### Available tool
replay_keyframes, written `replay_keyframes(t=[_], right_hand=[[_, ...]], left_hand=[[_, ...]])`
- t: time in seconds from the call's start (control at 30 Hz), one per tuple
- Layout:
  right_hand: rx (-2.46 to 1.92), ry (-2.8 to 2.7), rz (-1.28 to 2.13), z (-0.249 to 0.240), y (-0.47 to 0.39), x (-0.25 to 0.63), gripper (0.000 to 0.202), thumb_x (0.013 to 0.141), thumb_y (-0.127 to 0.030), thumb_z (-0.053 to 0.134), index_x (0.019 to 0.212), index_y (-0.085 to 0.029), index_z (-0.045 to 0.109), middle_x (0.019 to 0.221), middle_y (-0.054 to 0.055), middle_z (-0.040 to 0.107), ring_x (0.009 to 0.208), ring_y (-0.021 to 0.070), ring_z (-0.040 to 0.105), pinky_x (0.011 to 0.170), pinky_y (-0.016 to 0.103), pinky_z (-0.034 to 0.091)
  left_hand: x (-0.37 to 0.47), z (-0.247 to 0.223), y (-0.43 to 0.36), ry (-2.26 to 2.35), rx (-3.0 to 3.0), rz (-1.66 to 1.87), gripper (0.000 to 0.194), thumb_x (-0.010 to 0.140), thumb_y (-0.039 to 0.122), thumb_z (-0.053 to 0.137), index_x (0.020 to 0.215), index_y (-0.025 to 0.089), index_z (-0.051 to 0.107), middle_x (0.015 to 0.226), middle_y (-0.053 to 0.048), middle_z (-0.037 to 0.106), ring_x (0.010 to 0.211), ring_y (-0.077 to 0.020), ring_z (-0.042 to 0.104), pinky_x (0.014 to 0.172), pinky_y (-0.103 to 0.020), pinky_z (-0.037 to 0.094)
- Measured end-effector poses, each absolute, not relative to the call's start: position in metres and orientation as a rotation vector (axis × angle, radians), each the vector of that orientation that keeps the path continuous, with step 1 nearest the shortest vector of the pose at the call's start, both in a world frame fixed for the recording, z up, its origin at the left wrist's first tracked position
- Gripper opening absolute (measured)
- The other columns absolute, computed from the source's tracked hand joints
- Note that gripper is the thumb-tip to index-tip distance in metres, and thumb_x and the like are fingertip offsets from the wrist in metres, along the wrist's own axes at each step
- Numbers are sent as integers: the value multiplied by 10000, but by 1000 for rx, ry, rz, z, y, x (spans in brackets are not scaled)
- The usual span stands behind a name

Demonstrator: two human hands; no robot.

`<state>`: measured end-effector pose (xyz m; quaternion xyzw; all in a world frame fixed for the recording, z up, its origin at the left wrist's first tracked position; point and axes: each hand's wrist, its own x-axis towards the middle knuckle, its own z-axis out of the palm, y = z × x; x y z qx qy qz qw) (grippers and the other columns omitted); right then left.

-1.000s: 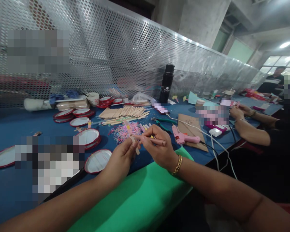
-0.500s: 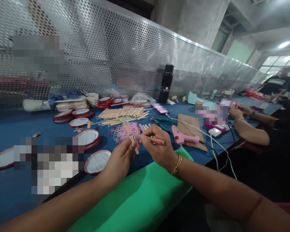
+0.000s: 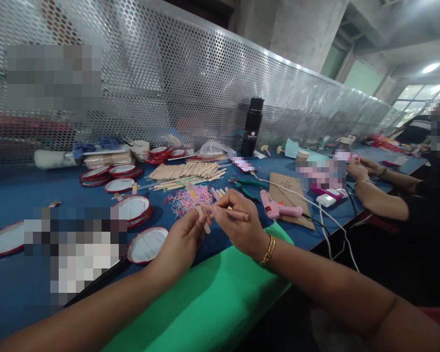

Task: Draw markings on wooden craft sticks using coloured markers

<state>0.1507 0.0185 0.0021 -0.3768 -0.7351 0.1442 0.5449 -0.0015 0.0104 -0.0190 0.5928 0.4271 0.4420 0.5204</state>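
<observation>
Between the thumb and fingers of my left hand (image 3: pixel 185 234) is a flat wooden craft stick (image 3: pixel 191 191), held tilted, with a yellow patch near its upper end. My right hand (image 3: pixel 242 222) grips a pinkish pen-like tool (image 3: pixel 237 214), its front end pointed at the stick close to my left fingertips. Whether the tip touches the stick I cannot tell. Just behind the stick lies a heap of pink, blue and purple thin loops (image 3: pixel 179 203). Pale and yellow small sticks (image 3: pixel 216 193) lie partly behind my right hand.
Wooden craft sticks (image 3: pixel 187 170) lie piled behind the loops. Red-rimmed round lids (image 3: pixel 146 245) are at left. To the right are green-handled pliers (image 3: pixel 251 184), a pink glue gun (image 3: pixel 282 209) and white cables (image 3: pixel 326 220). A black bottle (image 3: pixel 252 129) stands behind. A co-worker's hands (image 3: pixel 359 171) are farther right.
My two hands, the craft stick and the pen-like tool stay in nearly the same place, with only a slight shift of the right fingers and tool.
</observation>
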Motion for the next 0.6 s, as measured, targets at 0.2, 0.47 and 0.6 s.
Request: replay_keyframes(t=[0.2,0.47,0.6], right_hand=[[-865,-1731,345,1,19,150,151,864,-245,571,724,-202,538,697,-12,578,657,131,520,655,279,412],[-886,-1734,318,0,21,151,167,866,-242,570,709,-202,530,686,-18,565,652,127,515,657,276,406],[-881,-1711,336,-1,20,151,167,868,-236,564,709,-202,528,681,-20,565,633,124,508,652,279,410]], left_hand=[[-1,-18,11,1030,1419,1068,291,885,467,511,761,204,503,579,81,376,501,-87,317,452,-190,264],[-1,-17,11,1050,1427,1066,291,888,469,500,768,204,497,579,84,371,497,-87,308,448,-196,252],[-1,-18,11,1044,1453,1049,280,905,456,477,778,207,492,574,85,369,490,-88,301,439,-199,240]])
